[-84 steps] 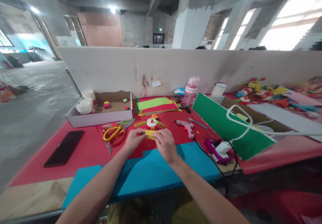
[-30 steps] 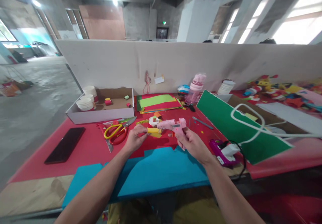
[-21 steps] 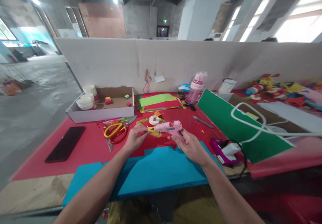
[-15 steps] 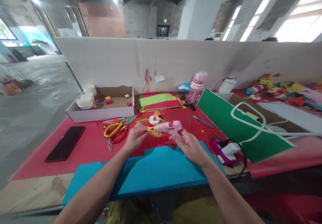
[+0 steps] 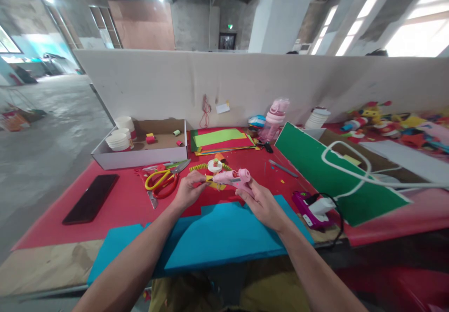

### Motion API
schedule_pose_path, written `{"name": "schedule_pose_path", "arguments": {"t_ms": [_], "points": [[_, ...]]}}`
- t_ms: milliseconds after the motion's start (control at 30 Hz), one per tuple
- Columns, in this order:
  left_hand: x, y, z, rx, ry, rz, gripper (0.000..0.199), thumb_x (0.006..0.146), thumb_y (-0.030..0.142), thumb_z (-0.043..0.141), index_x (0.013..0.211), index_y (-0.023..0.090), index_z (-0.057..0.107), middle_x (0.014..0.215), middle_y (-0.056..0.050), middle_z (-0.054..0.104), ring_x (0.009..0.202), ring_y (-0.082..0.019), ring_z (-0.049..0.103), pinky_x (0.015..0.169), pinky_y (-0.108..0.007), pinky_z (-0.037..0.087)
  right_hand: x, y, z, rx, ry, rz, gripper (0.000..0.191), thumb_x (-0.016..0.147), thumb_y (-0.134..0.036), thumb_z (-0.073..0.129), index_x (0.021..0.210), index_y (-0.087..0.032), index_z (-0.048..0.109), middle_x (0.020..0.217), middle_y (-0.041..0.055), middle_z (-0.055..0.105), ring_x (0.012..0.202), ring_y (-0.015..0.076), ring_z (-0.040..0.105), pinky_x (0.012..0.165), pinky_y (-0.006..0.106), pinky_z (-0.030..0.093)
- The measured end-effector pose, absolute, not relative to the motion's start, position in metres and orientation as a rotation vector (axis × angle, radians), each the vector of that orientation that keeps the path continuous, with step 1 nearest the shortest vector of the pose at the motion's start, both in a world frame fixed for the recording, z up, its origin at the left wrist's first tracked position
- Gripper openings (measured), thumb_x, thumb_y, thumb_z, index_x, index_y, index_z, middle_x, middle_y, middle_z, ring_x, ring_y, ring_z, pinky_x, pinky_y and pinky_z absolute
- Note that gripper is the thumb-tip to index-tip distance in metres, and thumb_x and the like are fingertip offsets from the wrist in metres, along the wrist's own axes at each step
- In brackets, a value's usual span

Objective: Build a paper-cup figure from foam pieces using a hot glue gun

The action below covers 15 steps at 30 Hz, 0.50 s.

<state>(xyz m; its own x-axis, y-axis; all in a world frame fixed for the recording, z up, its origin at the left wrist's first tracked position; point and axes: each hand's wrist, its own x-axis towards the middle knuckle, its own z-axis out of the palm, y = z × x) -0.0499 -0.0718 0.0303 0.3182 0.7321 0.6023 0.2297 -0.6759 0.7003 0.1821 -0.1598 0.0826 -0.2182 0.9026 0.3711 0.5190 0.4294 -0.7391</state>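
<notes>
My right hand (image 5: 258, 200) is wrapped round the handle of a pink hot glue gun (image 5: 231, 177), its nozzle pointing left. Between the fingertips of my left hand (image 5: 189, 190) is a small yellow paper piece (image 5: 209, 179), right at the nozzle; whether they touch I cannot tell. Just beyond stands a white round lid-like piece (image 5: 214, 165) with a small coloured bit on top, and yellow-green folded paper strips (image 5: 199, 167) stick out beside it. Another yellow scrap lies under the glue gun. Blue sheets (image 5: 224, 237) lie below my wrists.
Scissors (image 5: 157, 181) with yellow and red handles and a black phone (image 5: 91, 199) lie left. Behind are an open box (image 5: 147, 157) with paper cups and a coloured paper stack (image 5: 220, 139). To the right are a purple power strip (image 5: 312, 211), green board (image 5: 326, 176) and white cable (image 5: 365, 176).
The glue gun has shifted very slightly left, its nozzle closer to the yellow paper piece. Both hands keep their grip, and the things on the table stay where they were.
</notes>
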Motion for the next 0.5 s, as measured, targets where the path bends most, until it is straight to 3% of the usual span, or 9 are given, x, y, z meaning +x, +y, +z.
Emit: {"name": "schedule_pose_path", "arguments": {"t_ms": [500], "points": [[-0.0489,-0.0707,0.0269,2.071,0.848,1.340,0.017,0.083,0.035,0.065,0.078,0.020,0.071,0.074,-0.005,0.068,0.072,-0.017,0.058,0.070,-0.030,0.047,0.1794,-0.1613,0.0780,-1.229,-1.876,0.548,0.043,0.094,-0.034,0.049,0.135,-0.020,0.049,0.127,0.0112,0.063,0.115,0.0260,0.061,0.089,0.033,0.053]]}}
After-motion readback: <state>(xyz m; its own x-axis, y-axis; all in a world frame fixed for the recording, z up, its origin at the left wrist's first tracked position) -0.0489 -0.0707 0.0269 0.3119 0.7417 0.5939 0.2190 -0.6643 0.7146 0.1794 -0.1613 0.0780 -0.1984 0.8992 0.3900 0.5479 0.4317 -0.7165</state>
